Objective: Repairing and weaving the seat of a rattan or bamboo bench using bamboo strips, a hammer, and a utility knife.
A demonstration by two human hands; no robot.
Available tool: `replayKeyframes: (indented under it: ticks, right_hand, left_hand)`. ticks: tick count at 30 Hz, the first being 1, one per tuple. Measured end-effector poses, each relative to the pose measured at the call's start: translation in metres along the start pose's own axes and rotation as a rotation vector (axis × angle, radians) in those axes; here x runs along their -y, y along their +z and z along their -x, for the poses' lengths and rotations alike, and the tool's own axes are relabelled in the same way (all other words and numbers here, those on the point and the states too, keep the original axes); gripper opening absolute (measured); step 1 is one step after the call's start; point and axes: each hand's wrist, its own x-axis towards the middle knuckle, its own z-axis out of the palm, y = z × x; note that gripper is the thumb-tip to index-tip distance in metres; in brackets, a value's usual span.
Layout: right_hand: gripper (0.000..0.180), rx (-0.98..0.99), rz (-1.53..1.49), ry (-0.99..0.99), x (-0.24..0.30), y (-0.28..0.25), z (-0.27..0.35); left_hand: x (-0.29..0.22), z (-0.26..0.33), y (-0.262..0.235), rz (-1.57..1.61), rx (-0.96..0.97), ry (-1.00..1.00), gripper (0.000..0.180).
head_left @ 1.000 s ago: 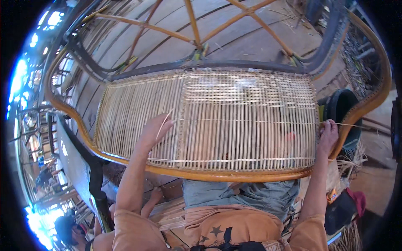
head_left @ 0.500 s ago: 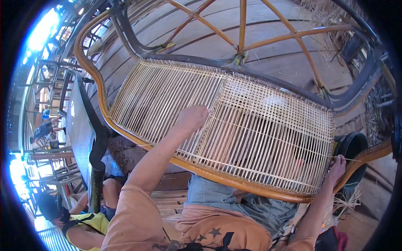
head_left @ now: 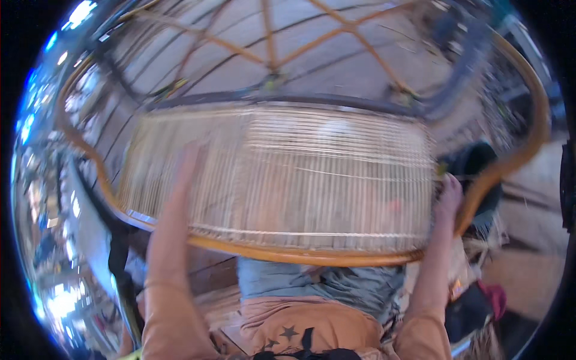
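Observation:
A cane panel (head_left: 336,204) of pale strands spans a curved wooden frame (head_left: 312,257) over my lap. Close crosswise weaving covers the upper part of its right half; below that, mostly lengthwise strands show. One loose crosswise cane strand (head_left: 360,176) runs through these to the panel's right edge. There my right hand (head_left: 450,195) has its fingers closed around the strand, whose end pokes out beyond them. My left hand (head_left: 191,157) is over the left half of the panel, its fingers smeared by motion; whether it holds anything does not show.
Crossed wooden rods (head_left: 351,27) form the frame's far part, above a plank floor. A dark bucket (head_left: 480,198) stands past the right edge. Dark curved furniture parts (head_left: 123,264) are at the left. Dry fibre scraps lie at the right.
My left hand has moved left from the panel's middle divider. The view has turned, so the panel sits further left and more level. My right hand stays at the panel's right edge.

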Motion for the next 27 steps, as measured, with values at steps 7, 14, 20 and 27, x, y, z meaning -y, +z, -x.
replayKeyframes:
  ticks: [7,14,20,27]
  right_hand:
    - [0.010,-0.007,-0.332,0.127,0.028,0.021,0.020]
    - [0.005,0.116,-0.174,0.102,0.017,0.012,0.015]
    - [0.015,0.171,0.011,0.017,0.015,0.046,0.024]
    - [0.018,-0.120,0.009,-0.092,-0.002,-0.018,-0.007]
  left_hand:
    - [0.020,0.014,-0.062,-0.029,-0.019,-0.012,0.045]
    - [0.054,-0.015,-0.056,-0.446,-0.274,0.152,0.050]
    - [0.202,-0.024,-0.159,-0.130,-0.102,-0.156,0.044]
    - [0.021,0.010,-0.128,0.043,0.123,-0.265,0.028]
